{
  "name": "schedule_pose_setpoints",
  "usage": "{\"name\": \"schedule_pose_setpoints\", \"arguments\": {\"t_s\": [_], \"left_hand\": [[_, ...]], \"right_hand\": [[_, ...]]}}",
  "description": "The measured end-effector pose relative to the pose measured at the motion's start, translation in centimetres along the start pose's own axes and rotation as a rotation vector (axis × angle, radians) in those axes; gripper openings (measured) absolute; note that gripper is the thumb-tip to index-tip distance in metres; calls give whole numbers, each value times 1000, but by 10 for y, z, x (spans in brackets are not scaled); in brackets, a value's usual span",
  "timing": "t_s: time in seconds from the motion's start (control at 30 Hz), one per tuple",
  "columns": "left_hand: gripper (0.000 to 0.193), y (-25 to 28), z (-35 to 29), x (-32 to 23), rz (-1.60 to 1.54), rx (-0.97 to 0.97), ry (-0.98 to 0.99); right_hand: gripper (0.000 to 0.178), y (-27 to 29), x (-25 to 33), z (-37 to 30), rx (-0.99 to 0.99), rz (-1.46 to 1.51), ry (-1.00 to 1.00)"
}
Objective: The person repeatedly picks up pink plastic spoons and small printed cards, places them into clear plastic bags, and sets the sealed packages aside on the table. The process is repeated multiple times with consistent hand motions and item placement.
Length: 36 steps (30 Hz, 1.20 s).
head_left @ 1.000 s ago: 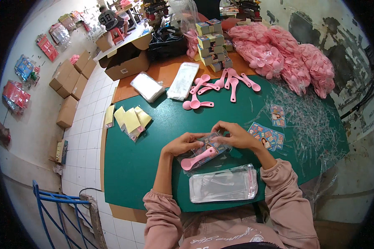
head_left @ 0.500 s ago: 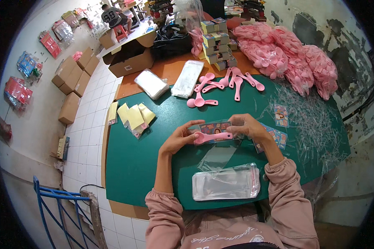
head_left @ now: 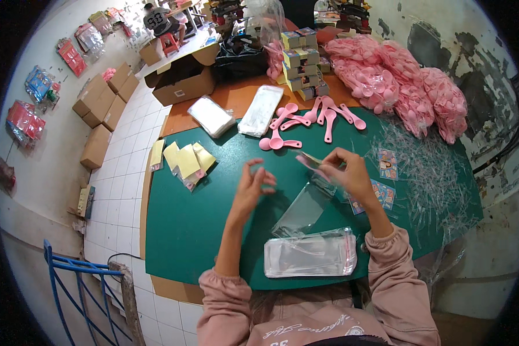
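My right hand [head_left: 350,172] pinches a card with a pink spoon [head_left: 311,164], now tilted nearly edge-on, so whether clear film encloses them is hard to tell. Apart from it, to the left, my left hand [head_left: 251,188] is raised above the green mat with fingers spread and nothing in them. Below the hands lies a loose clear plastic sleeve [head_left: 305,209], next to a stack of clear sleeves [head_left: 308,258] at the near edge. Printed cards [head_left: 384,194] rest by my right wrist. Several loose pink spoons [head_left: 329,124] lie on the mat's far side.
Packets with yellow backing [head_left: 187,161] lie at the left. Two white stacks [head_left: 260,109], card bundles [head_left: 301,72] and an open carton [head_left: 184,83] stand farther back. Bagged pink spoons [head_left: 386,75] and clear plastic strips [head_left: 435,179] fill the right side. Someone sits far off [head_left: 160,22].
My left hand has let go of the card and spoon and moved left, its fingers opening. My right hand has tilted them edge-on and raised them slightly.
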State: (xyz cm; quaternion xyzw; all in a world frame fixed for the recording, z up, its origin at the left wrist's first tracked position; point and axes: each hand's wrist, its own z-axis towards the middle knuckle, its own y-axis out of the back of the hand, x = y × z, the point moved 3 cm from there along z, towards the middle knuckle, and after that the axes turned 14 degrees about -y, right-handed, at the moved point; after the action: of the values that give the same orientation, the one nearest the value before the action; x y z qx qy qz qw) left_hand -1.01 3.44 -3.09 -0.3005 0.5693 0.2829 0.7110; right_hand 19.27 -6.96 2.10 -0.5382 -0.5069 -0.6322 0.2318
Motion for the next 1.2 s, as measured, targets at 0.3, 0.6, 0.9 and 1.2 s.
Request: {"name": "schedule_pose_setpoints", "arguments": {"t_s": [0.3,0.6,0.9,1.2], "left_hand": [[51,-37,-50,3,-127,90,196],[47,-40,-40,12,34,154,130],[51,-43,-38,11,-217,57,240],[40,-33,-36,-2,-135,5,234]], "right_hand": [[31,-33,2,-53,207,-444,352],[19,-64,-10,-49,110,-458,291],[20,-68,-6,-55,48,-680,623],[11,11,-25,-27,202,20,168]]}}
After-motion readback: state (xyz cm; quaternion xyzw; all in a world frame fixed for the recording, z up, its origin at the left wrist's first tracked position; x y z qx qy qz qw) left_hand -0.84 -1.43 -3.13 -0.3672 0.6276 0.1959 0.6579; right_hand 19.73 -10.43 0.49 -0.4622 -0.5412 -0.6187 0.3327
